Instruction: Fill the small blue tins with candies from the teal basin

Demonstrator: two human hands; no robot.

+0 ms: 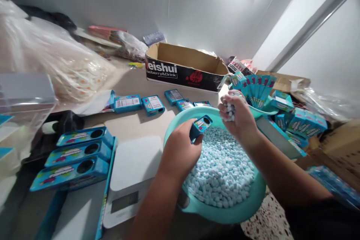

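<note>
Clock read around small blue box. Nearest: green basin (225, 215) of pale pellets (222, 174), 5 o'clock; white scale (136, 161), 8 o'clock. Left hand (181, 145) clamped around small blue box (200, 125), held above basin's left part. Key relation: box's holed face has long axis pointing about 2 o'clock, dark hole at end nearer right hand (241, 117). Right hand, also 2 o'clock, just beside, fingers curled around pellets. Farther: printed carton (182, 75), near 12.
</note>
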